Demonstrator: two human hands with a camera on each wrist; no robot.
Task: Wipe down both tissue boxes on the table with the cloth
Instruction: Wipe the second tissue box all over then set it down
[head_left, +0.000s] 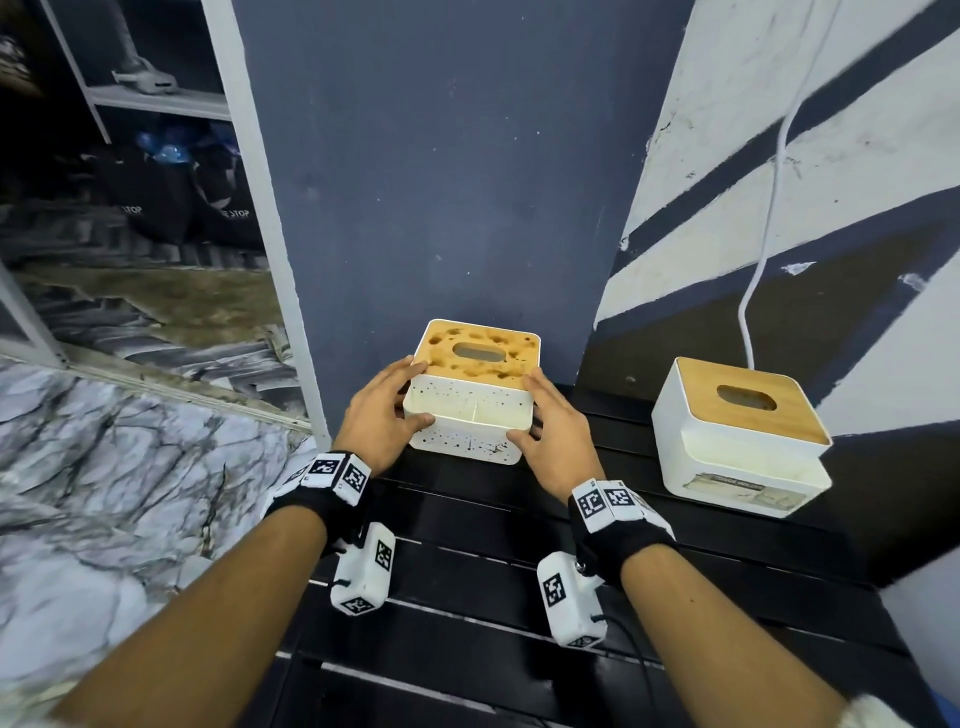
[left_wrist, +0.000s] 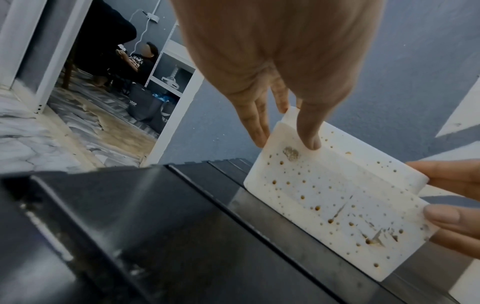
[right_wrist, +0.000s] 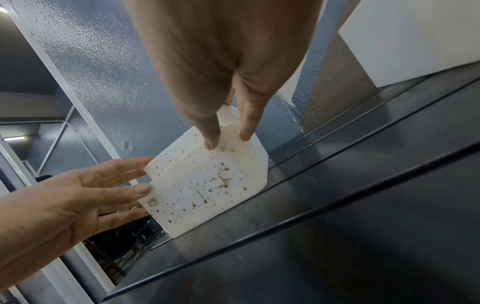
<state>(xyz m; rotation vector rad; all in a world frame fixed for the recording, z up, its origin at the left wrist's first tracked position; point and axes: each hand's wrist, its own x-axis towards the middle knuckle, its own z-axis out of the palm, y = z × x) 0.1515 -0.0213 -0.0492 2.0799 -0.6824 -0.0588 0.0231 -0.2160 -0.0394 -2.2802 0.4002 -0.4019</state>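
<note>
Both hands bracketed the spotted tissue box (head_left: 470, 395): the left hand (head_left: 382, 415) lay on its left end and the right hand (head_left: 550, 434) on its right end, fingers nearly straight and pressing rather than curled, so the box's long axis ran between the palms. The clean tissue box (head_left: 737, 441) stood well apart beyond the right hand, making that hand nearer. Both boxes sat on the black slatted table (head_left: 467, 597) against the blue wall (head_left: 441, 156). No cloth showed.

Dark blue wall (head_left: 441, 156), marbled floor (head_left: 104, 467), white shelving (head_left: 156, 101), black slatted table (head_left: 467, 597)
</note>
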